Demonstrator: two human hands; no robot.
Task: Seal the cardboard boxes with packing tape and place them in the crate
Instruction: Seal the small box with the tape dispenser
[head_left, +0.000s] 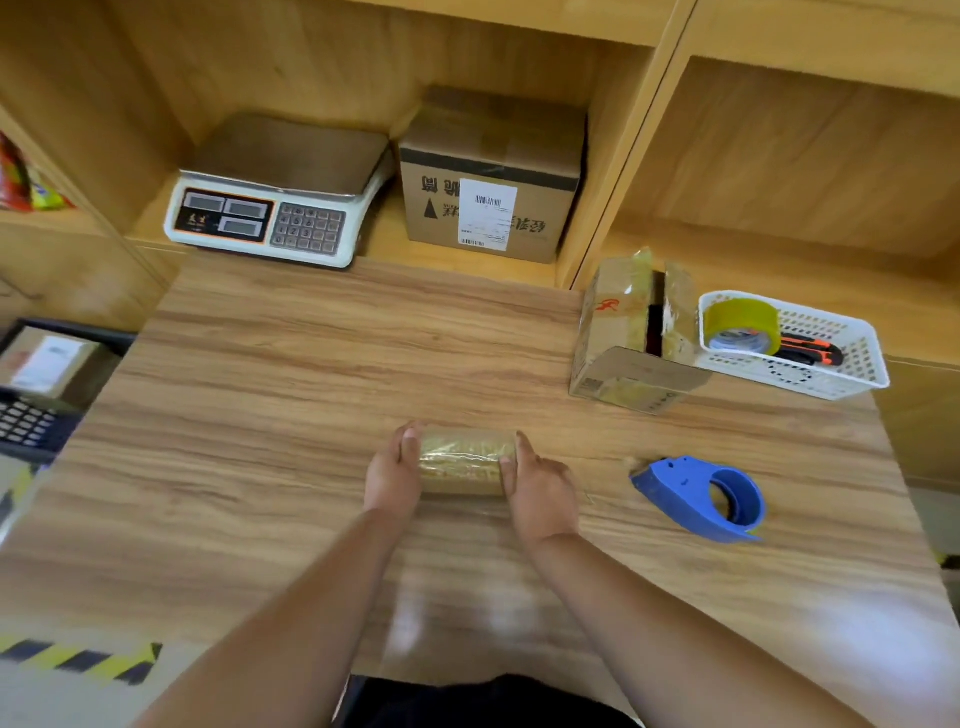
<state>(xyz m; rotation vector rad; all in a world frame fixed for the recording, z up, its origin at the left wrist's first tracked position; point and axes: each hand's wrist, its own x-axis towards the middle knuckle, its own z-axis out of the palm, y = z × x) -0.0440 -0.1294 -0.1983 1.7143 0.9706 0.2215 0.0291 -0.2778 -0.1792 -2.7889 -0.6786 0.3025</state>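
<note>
The small box lies at the centre of the table, glossy with tape and gripped at both ends, so its sealing looks about done; the tape dispenser lies free at its three o'clock. Next it needs lifting across to the crate off the table's nine o'clock edge, while another box waits, top gaping, at two o'clock. Both forearms reach forward, left hand and right hand each curled round an end, thumbs on top.

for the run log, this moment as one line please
left hand: grips small box left end | right hand: grips its right end | box: taped, on table | tape dispenser: lying right of hands
</note>
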